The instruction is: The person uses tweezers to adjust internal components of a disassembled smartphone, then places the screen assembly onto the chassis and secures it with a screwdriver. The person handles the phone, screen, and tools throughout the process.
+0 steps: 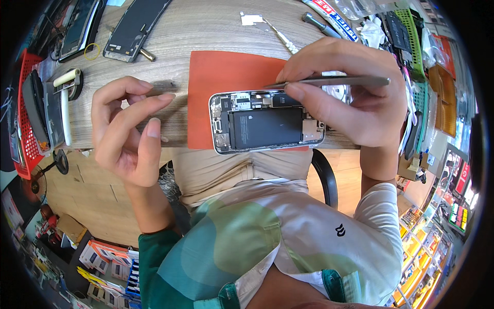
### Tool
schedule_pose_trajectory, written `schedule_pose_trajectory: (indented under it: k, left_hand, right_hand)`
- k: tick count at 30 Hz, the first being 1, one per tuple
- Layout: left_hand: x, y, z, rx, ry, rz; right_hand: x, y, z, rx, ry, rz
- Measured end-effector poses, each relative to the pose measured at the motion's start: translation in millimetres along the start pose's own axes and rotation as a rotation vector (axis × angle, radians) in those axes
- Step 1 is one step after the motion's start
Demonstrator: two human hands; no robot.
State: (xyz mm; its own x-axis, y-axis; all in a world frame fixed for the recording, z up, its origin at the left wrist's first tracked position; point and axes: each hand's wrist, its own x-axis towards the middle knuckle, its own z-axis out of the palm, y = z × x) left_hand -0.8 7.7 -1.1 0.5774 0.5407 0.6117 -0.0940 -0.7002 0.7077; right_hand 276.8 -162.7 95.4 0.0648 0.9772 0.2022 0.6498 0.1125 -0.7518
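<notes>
Over the near edge of the wooden table (206, 23), the right hand (355, 98) is closed around a pair of grey metal tweezers (329, 81), pinched between the thumb and the first fingers. The tweezers lie almost level and their thin tip points to the left, reaching the upper part of an opened phone (266, 122). Whether the tip touches a part inside, I cannot tell. The heel of this hand covers the right end of the phone.

The left hand (126, 129) is held up to the left of the phone, well apart from it. It is half open, with the fingers loosely curled and the thumb near the forefinger, and it holds nothing that I can see.

The phone lies flat with its inside facing up, showing a large black battery (265, 127) and small boards around it. It rests on an orange-red mat (211, 92), close to the table edge in front of the person.

Further away, a screwdriver (282, 37) with a pale handle lies beyond the mat. Two dark phone screens (135, 26) lie at the far left. A red basket (28, 118) stands at the left edge, and green baskets (411, 41) with small parts stand at the right.
</notes>
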Motion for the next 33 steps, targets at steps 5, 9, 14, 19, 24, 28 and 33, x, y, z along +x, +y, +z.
schedule_pose_trajectory:
  k: [5, 9, 14, 19, 24, 28, 33]
  left_hand:
    - [-3, -5, -2, -0.002, 0.011, 0.026]
    - [-6, -3, -2, -0.042, -0.012, -0.003]
    - [-5, -3, 0, -0.087, 0.002, -0.009]
    - [-5, -2, 0, -0.073, -0.01, -0.013]
    - [-2, 1, 4, -0.034, 0.002, 0.046]
    - [-3, 15, 9, 0.125, -0.052, 0.138]
    - [4, 54, 35, 0.273, -0.203, 0.313]
  right_hand:
    - [-15, -11, -16, 0.005, 0.164, -0.012]
    - [-55, 2, -27, 0.007, 0.384, 0.03]
    - [-120, 22, -23, 0.095, 0.7, 0.283]
    - [-156, 45, 2, -0.313, 0.855, 0.219]
    - [-167, 60, 12, -0.726, 0.76, 0.204]
    - [-167, 65, 15, -0.753, 0.724, 0.243]
    - [-169, 67, 19, -0.767, 0.719, 0.235]
